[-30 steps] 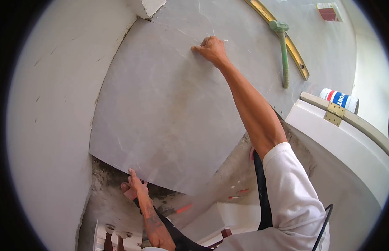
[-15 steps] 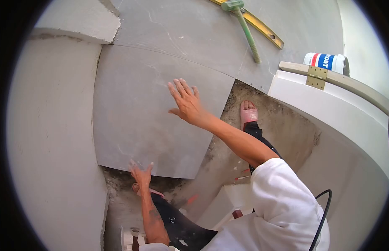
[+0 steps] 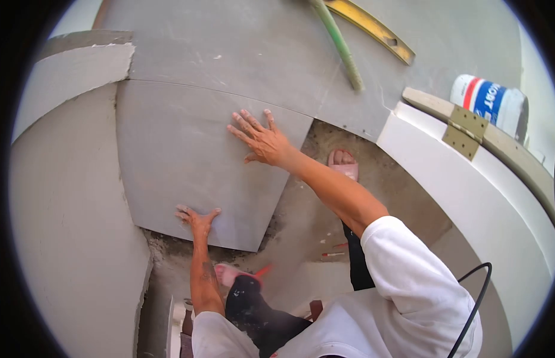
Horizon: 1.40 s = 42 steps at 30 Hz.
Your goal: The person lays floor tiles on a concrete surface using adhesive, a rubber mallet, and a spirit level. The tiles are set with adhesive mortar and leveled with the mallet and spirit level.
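A large grey floor tile (image 3: 182,161) lies flat beside the left wall, its far edge meeting laid tiles (image 3: 259,42). My right hand (image 3: 259,138) presses palm-down on the tile near its right far corner, fingers spread. My left hand (image 3: 196,218) rests flat on the tile's near edge, fingers apart. Neither hand holds anything. My feet in pink sandals (image 3: 343,164) stand on bare mortar (image 3: 325,209) to the right of the tile.
A green-handled mallet (image 3: 337,45) and a yellow spirit level (image 3: 373,30) lie on the laid tiles beyond. A white bucket with blue and red label (image 3: 489,101) stands behind a white door frame with a brass hinge (image 3: 465,132). A black cable (image 3: 477,286) hangs at right.
The tile was tilted up and has come down flat onto the floor. My right hand moved from its far edge to its top face, and my left hand came from under the near edge onto it.
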Motion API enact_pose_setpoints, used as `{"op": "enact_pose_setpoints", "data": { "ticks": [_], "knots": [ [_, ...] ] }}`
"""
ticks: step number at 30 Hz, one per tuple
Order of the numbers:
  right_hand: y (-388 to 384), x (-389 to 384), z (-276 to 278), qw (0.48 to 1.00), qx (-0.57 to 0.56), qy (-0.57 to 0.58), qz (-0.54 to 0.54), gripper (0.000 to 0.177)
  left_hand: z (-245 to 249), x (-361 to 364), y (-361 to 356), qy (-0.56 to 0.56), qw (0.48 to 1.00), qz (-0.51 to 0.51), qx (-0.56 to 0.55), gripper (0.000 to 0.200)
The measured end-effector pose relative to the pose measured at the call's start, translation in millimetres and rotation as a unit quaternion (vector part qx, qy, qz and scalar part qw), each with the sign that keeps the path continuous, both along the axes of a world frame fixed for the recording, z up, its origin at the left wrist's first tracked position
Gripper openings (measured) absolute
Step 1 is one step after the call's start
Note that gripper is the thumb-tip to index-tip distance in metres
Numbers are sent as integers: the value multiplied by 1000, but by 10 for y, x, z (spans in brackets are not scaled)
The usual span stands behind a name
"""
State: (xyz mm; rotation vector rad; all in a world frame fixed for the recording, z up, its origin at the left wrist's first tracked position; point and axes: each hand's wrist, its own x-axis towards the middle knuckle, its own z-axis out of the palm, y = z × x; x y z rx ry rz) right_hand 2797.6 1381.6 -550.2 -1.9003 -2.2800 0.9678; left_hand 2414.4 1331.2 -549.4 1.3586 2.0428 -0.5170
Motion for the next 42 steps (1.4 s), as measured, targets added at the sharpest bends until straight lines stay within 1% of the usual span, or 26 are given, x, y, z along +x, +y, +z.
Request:
{"op": "enact_pose_setpoints", "data": {
  "ticks": [3,6,7,9,10,11,12,13,15,18,21,22,23,25,28,29,30,32,34,35,36,37,39,40,41,42],
  "knots": [
    [365,-386,-15,997,48,46,32,94,182,186,200,27,994,55,-95,158],
    [534,-570,-178,993,93,62,33,86,0,14,55,63,996,-45,-41,152],
    [553,-749,-232,991,107,71,28,84,25,-108,-10,58,995,-51,-58,144],
    [720,-1014,-408,988,126,72,50,80,43,-212,261,32,995,-70,-68,128],
    [868,-1106,-487,982,169,77,45,80,233,-285,582,-29,997,-28,-59,93],
    [918,-1265,-513,975,199,91,41,79,167,-543,731,10,995,-14,100,78],
    [992,-1411,-517,973,202,98,46,79,75,-855,817,54,965,8,257,65],
    [1170,-1448,-539,970,217,96,49,78,-6,-973,1016,202,921,-12,333,72],
    [1282,-1498,-639,966,245,70,38,78,-170,-715,1340,217,881,84,412,81],
    [1255,-1427,-747,962,268,48,24,76,-614,-335,1158,227,918,90,314,83],
    [1046,-1528,-743,962,268,60,10,75,-915,-476,571,230,914,37,334,86],
    [1026,-1447,-712,959,278,53,5,75,-884,-399,392,227,916,30,329,87],
    [964,-1381,-635,965,256,47,20,76,-881,-226,266,219,916,26,335,87],
    [811,-1317,-666,965,248,79,18,76,-906,-117,-138,180,924,-25,338,88],
    [618,-1227,-581,974,218,49,31,75,-206,-52,-260,170,966,-68,185,88],
    [569,-1175,-575,974,221,37,39,74,-5,-233,-158,174,938,-23,298,88],
    [584,-1123,-542,973,224,33,42,75,179,-537,33,176,894,28,412,89],
    [459,-1112,-498,974,217,32,48,76,479,-1143,416,223,841,112,480,89],
    [428,-1074,-468,974,218,8,65,76,184,-1527,657,246,803,145,523,90],
    [397,-1077,-453,974,215,-3,72,76,6,-1666,633,259,785,158,541,90],
    [364,-1103,-437,974,209,-5,82,75,-268,-1309,394,248,878,129,388,91],
    [350,-1093,-431,975,203,-12,87,74,-557,-789,184,222,944,93,225,91],
    [312,-964,-414,976,193,-26,96,73,-665,-512,-222,202,921,146,300,91],
    [214,-976,-396,977,185,-19,103,73,-662,-470,-578,199,926,127,296,92],
    [205,-987,-359,977,189,-17,98,72,-677,-480,-728,189,928,99,306,92],
    [229,-957,-332,975,196,-10,108,74,-691,-488,-855,195,921,111,319,92]
  ]
}}
